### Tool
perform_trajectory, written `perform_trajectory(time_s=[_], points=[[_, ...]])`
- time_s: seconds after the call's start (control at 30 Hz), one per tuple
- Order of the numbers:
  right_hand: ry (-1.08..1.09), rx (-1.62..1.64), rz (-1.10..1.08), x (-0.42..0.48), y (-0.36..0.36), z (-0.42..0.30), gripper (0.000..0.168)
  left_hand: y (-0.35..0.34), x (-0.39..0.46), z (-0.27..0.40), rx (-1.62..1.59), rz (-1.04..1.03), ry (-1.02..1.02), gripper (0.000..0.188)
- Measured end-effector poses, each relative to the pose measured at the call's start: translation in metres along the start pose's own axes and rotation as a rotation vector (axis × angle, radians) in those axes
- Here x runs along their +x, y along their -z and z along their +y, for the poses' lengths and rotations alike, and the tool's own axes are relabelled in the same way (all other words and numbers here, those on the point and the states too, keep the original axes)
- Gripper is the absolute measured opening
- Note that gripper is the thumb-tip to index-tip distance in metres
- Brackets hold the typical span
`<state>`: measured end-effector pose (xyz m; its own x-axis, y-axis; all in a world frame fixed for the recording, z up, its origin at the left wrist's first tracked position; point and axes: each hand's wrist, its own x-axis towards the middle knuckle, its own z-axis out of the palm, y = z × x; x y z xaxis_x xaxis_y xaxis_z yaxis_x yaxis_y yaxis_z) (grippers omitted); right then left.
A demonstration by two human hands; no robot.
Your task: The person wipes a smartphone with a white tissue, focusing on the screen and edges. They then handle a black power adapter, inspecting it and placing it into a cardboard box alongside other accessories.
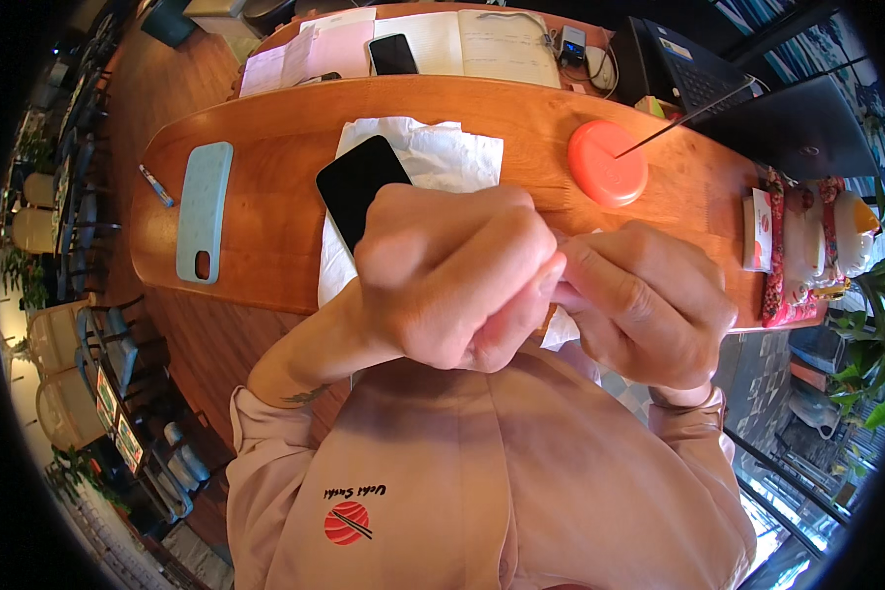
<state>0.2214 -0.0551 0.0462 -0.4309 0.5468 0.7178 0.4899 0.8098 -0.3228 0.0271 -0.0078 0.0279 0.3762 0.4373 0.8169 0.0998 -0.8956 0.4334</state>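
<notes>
My left hand [464, 284] is curled up close before my chest. Its thumb and fingertips meet those of my right hand [641, 302], which is bent in a pinch. Whatever may lie between the fingertips is hidden. Behind my left hand a black-screened smartphone [358, 181] rests on a crumpled white paper sheet [450, 151], its lower part covered by the hand. Further left lies a light blue phone case [205, 210] with a camera cutout. A round red-orange base [606, 166] with a thin dark rod [678, 122] rising from it stands beyond my right hand.
The wooden counter [280, 221] has a pen [156, 184] at its left end. On the ledge behind are an open notebook [505, 48], another phone [393, 55] and a mouse [599, 70]. A laptop [789, 129] and a beckoning-cat figurine [818, 236] stand at right.
</notes>
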Motion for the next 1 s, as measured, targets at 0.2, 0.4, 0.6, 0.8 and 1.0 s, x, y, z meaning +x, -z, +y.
perform_trajectory(time_s=[0.2, 0.4, 0.6, 0.8, 1.0], points=[[0.063, -0.126, 0.070, -0.006, -0.004, 0.006, 0.043, -0.001, 0.002, 0.007, -0.189, -0.013, 0.386, 0.029], [-0.035, -0.066, 0.144, -0.007, -0.015, 0.010, 0.023, 0.003, 0.003, 0.014, -0.972, -0.118, 1.126, 0.033], [-0.346, 0.240, 0.155, -0.010, -0.010, 0.016, 0.006, 0.039, -0.007, 0.001, -0.297, -0.392, 0.647, 0.023], [-0.521, 0.423, 0.163, -0.017, -0.009, 0.021, 0.006, 0.081, -0.012, -0.011, 0.124, -0.880, 0.363, 0.067], [-0.572, 0.492, 0.213, -0.018, -0.012, 0.019, 0.005, 0.077, -0.004, -0.013, 0.224, -1.069, 0.246, 0.074]])
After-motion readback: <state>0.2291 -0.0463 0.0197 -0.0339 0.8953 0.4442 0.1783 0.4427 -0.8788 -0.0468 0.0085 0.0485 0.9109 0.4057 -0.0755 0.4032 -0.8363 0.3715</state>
